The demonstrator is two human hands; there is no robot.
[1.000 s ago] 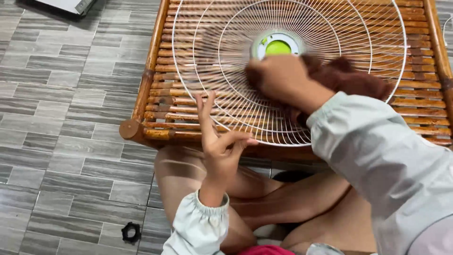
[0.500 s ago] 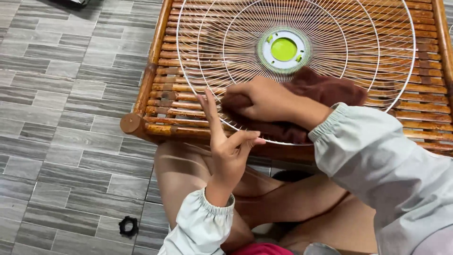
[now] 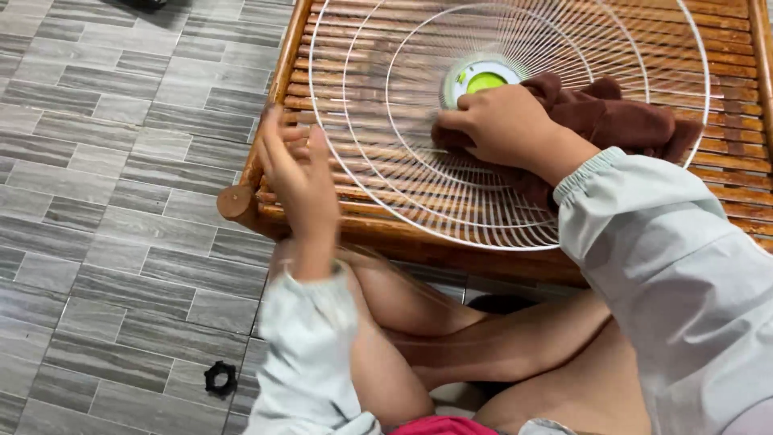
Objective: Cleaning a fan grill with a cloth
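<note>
Presently, the right hand (image 3: 503, 125) presses a dark brown cloth (image 3: 608, 121), its grip clamped on it, against the white wire fan guard (image 3: 419, 189) lying on the slatted bamboo worktop (image 3: 278, 72). The left hand (image 3: 299, 173) is raised beside the guard's rim, fingers loosely apart, holding nothing.

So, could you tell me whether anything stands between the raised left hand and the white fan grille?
Nothing visible does. The left hand hangs open beside the fan grille rim, only air between; the right hand presses a brown cloth on it.
</note>
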